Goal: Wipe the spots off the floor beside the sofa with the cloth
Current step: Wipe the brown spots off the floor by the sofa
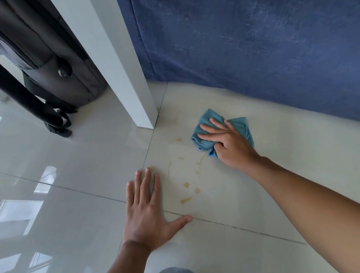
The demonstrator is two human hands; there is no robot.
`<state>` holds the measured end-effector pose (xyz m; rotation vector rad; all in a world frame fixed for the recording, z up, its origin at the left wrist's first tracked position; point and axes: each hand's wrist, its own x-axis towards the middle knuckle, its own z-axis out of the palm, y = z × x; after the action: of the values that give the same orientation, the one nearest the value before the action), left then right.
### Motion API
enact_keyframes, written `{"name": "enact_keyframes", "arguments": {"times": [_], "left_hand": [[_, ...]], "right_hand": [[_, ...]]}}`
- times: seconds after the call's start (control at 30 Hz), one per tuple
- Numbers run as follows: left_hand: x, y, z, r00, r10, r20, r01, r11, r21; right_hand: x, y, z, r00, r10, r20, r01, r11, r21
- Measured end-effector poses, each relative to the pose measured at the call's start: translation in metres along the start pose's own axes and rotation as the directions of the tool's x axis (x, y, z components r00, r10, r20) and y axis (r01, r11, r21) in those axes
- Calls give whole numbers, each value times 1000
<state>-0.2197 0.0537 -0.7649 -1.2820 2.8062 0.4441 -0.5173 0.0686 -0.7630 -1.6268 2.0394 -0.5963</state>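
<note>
Kneeling low, the person braces the left hand [145, 209] flat on the floor [242, 252], fingers spread, its grip wide and holding nothing. Just beyond it lie the spots [186, 184], yellowish smears and drips on the pale tile. Farther on, the right hand [226, 141] presses the cloth [205, 131], bunched under palm and thumb, near the sofa [253, 39]. Dragging the cloth back across the smears with firm, overlapping strokes should work best (refolding to a clean face helps). No containers are visible.

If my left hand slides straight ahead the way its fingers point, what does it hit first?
Probably the white post. The left hand lies flat on the floor, fingers aimed up and slightly right; only bare tile lies between, though depth is uncertain.
</note>
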Motion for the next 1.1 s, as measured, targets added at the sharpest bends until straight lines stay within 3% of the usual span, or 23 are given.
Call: {"name": "enact_keyframes", "arguments": {"times": [0.2, 0.33, 0.4, 0.5, 0.6, 0.73, 0.87, 0.97, 1.1], "left_hand": [[1, -1, 1, 1000, 3, -12, -4, 1000, -8], [0, -2, 2, 1000, 0, -26, -1, 1000, -12], [0, -2, 3, 1000, -4, -25, 4, 1000, -8], [1, -1, 3, 1000, 0, -24, 0, 1000, 1], [1, -2, 3, 1000, 2, -19, -2, 1000, 8], [0, 0, 4, 1000, -1, -15, 1, 1000, 17], [4, 0, 3, 1000, -1, -18, 1, 1000, 10], [1, 1, 3, 1000, -4, -4, 4, 1000, 5], [1, 1, 3, 1000, -5, -4, 5, 1000, 0]], "right_hand": [[35, -11, -5, 997, 80, 11, -78, 990, -118], [13, -10, 2, 999, 9, 36, -10, 1000, 19], [1, 6, -7, 996, 79, -50, -76, 996, 50], [-10, 28, -15, 933, 271, -237, -276, 961, 13], [-28, 18, -4, 883, 352, -311, -361, 932, 31], [-45, 17, 4, 952, 205, -228, -205, 979, 26], [-22, 36, -17, 913, 293, -284, -324, 944, -69], [10, 22, -17, 935, 320, -153, -340, 931, -130], [38, 9, -19, 972, 234, 18, -230, 963, -140]]}}
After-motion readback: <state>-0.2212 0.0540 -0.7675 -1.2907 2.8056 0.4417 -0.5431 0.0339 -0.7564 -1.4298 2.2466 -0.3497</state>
